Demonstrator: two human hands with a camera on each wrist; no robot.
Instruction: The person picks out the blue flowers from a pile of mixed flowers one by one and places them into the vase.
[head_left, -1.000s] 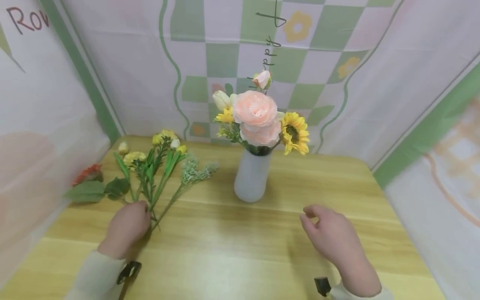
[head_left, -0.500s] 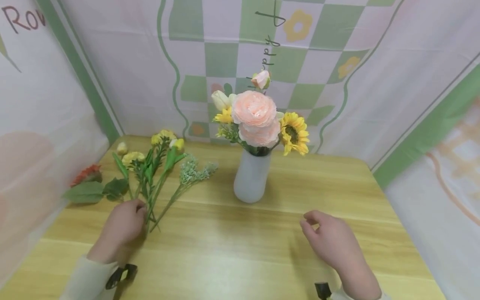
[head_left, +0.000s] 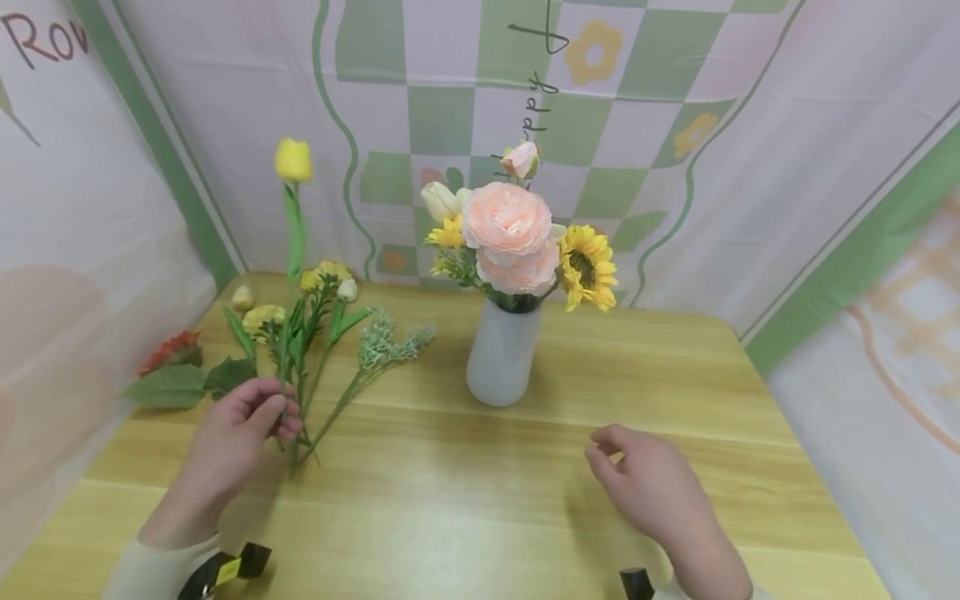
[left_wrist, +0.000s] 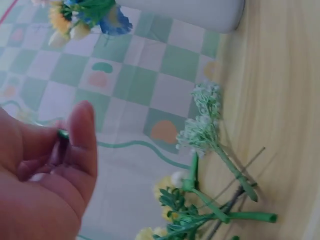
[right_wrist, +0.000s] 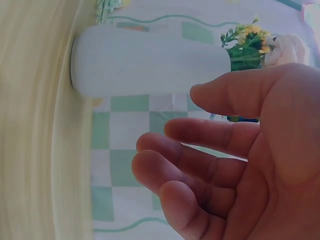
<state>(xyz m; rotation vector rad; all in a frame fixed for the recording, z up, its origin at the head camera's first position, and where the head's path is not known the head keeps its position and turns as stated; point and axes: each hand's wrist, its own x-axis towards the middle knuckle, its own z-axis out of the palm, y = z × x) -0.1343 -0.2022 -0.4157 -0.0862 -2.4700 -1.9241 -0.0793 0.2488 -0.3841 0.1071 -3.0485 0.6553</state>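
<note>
A yellow tulip (head_left: 293,160) stands upright in my left hand (head_left: 232,433), its green stem pinched between thumb and fingers. In the left wrist view the left hand (left_wrist: 55,165) shows just a bit of green stem at the fingertips. Right of the vase, my right hand (head_left: 652,483) hovers above the table, holding nothing. Its fingers are loosely bent in the right wrist view, with the white vase (right_wrist: 150,62) beyond them. The vase (head_left: 504,354) holds pink blooms (head_left: 508,218), a sunflower (head_left: 587,267), a pink bud (head_left: 521,158) and a pale tulip (head_left: 441,202).
Several loose stems lie on the table's left side: yellow flowers (head_left: 264,318), a white bud (head_left: 347,290), a pale green sprig (head_left: 380,343) and a red-orange flower (head_left: 171,352) with broad leaves. The wooden table (head_left: 465,517) is bordered by printed cloth (head_left: 442,121) at the back and sides.
My left hand has picked the yellow tulip out of the loose stems and turned it upright. The right hand has shifted slightly left. The vase has not moved.
</note>
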